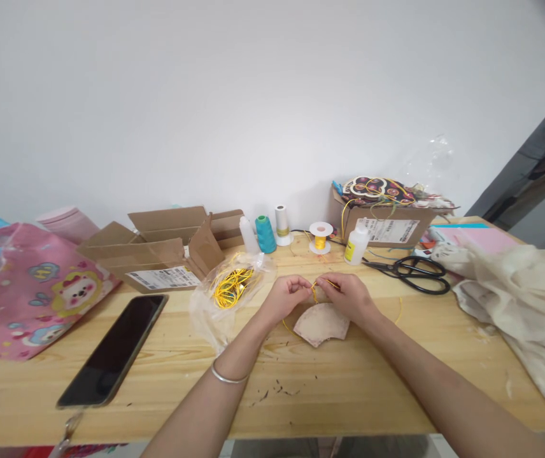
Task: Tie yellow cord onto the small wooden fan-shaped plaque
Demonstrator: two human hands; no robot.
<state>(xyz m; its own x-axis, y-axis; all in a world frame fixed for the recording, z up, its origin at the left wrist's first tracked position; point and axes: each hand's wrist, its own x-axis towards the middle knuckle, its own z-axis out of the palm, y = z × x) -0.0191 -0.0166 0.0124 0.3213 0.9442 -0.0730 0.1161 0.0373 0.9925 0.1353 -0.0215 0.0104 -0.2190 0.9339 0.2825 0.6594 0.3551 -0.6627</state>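
Note:
Both hands meet above the middle of the table, pinching a thin yellow cord [315, 294] between them. My left hand [288, 296] has its thumb and fingertips closed on the cord from the left. From the right, my right hand [346, 296] pinches it close by. Below the fingertips a beige fan-shaped fabric piece [323, 323] hangs or lies at the cord's lower end; whether it touches the table I cannot tell. Loose lengths of the cord trail out on both sides of the hands.
A plastic bag of yellow cord [233, 287] and a phone [114, 350] lie left. Behind stand an open carton [158, 251], teal thread [265, 234], a yellow spool [321, 238] and a bottle [357, 243]. Black scissors [410, 270] and cream cloth [516, 299] lie right.

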